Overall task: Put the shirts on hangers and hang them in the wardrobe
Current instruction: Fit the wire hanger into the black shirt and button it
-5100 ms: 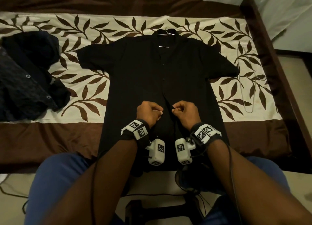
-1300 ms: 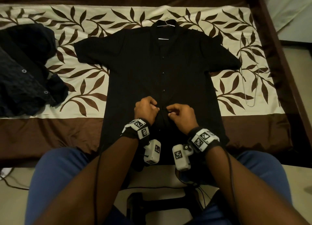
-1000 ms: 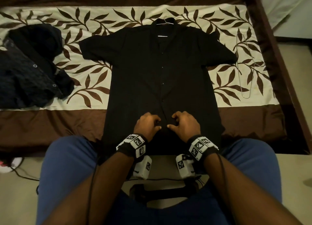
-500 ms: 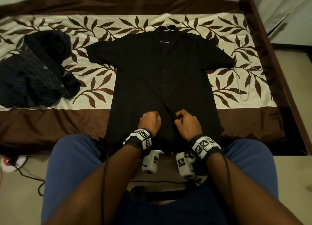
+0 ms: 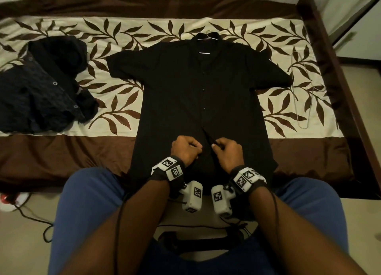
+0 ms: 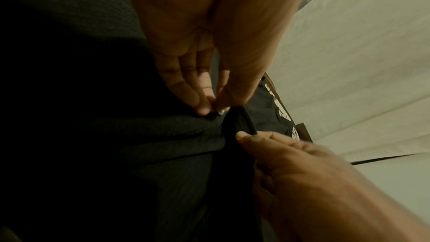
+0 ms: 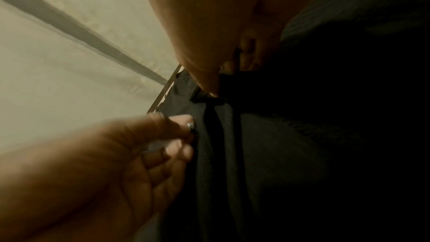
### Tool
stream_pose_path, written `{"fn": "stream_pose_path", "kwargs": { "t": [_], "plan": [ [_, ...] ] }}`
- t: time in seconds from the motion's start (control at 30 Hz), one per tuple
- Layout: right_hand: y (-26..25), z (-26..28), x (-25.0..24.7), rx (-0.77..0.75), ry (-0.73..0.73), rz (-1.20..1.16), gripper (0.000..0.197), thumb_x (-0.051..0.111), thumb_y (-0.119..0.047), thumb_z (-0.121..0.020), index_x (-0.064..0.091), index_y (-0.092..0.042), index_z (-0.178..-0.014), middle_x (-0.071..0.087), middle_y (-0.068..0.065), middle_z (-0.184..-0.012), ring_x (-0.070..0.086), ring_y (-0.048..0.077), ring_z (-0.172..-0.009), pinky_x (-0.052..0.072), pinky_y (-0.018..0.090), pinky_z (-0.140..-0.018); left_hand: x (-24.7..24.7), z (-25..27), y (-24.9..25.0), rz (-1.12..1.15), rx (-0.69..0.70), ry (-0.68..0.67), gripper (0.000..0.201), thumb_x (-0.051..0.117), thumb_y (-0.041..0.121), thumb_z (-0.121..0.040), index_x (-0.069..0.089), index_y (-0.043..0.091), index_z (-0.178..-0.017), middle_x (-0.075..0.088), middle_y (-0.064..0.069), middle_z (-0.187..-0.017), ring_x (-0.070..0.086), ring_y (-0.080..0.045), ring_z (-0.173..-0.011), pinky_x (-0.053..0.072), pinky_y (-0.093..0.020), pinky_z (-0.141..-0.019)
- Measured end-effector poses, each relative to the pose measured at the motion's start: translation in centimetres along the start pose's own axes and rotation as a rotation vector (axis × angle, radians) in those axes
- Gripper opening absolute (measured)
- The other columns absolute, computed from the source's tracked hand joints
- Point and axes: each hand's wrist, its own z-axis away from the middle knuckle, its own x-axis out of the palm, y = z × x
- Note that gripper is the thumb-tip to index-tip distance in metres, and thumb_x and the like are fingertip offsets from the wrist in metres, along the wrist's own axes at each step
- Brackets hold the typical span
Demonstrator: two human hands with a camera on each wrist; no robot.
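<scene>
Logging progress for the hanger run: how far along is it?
Done: the black shirt lies flat with a hanger in its collar, upper buttons closed. In hand: left hand and right hand pinch the lower placket edges. Left: the dark shirt pile, the spare wire hanger, and hanging everything.

The hanger point(image 5: 208, 37) lies mostly hidden inside the black shirt point(image 5: 198, 101).

Both hands, left hand point(image 5: 185, 150) and right hand point(image 5: 227, 154), lower down the black shirt point(image 5: 198, 93) front, near its hem.
</scene>
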Motion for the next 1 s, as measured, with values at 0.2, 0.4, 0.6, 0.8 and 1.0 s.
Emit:
{"fn": "stream_pose_path", "kwargs": {
  "t": [0.2,0.4,0.6,0.8,1.0],
  "plan": [
    [0.2,1.0,-0.8,0.031,0.045,-0.157,0.016,0.074,-0.014,-0.087,0.075,-0.012,-0.103,0.066,-0.007,-0.077,0.058,0.000,-0.070,0.036,-0.002,-0.060,0.3,0.9,0.3,0.105,-0.021,-0.001,0.023,0.070,0.004,-0.085,0.072,0.021,-0.069,0.075,-0.007,-0.074,0.065,-0.011,-0.056,0.052,-0.021,-0.056],
    [0.0,1.2,-1.2,0.077,0.055,-0.066,0.015,0.075,-0.012,-0.082,0.077,-0.017,-0.096,0.073,0.002,-0.084,0.068,0.017,-0.082,0.053,0.021,-0.078,-0.1,1.9,0.7,0.144,-0.012,0.018,0.025,0.069,0.001,-0.086,0.072,0.019,-0.069,0.075,-0.007,-0.076,0.063,-0.012,-0.055,0.052,-0.019,-0.052],
    [-0.2,1.4,-1.2,0.077,0.026,-0.066,0.011,0.077,-0.015,-0.082,0.076,-0.016,-0.093,0.067,-0.004,-0.077,0.064,0.012,-0.079,0.049,0.022,-0.077,-0.3,2.1,0.7,0.155,-0.027,0.003,0.024,0.069,0.001,-0.086,0.072,0.018,-0.070,0.075,-0.008,-0.077,0.064,-0.013,-0.057,0.054,-0.021,-0.055],
    [-0.4,1.1,-0.8,0.052,-0.009,-0.108,0.013,0.067,-0.022,-0.091,0.068,-0.017,-0.079,0.066,0.000,-0.074,0.063,0.018,-0.077,0.048,0.028,-0.073,-0.2,2.0,0.8,0.182,-0.076,-0.007,0.015,0.070,0.000,-0.086,0.074,0.012,-0.077,0.073,-0.008,-0.075,0.063,-0.010,-0.054,0.051,-0.018,-0.052],
    [-0.1,0.7,-0.8,0.042,-0.087,-0.112,0.013,0.064,-0.014,-0.092,0.071,-0.009,-0.102,0.064,-0.001,-0.082,0.060,0.014,-0.083,0.039,0.020,-0.075,-0.1,1.9,0.8,0.193,-0.087,-0.020,0.018,0.069,0.000,-0.087,0.072,0.014,-0.076,0.073,-0.009,-0.078,0.063,-0.011,-0.056,0.053,-0.020,-0.055]
  ]
}}
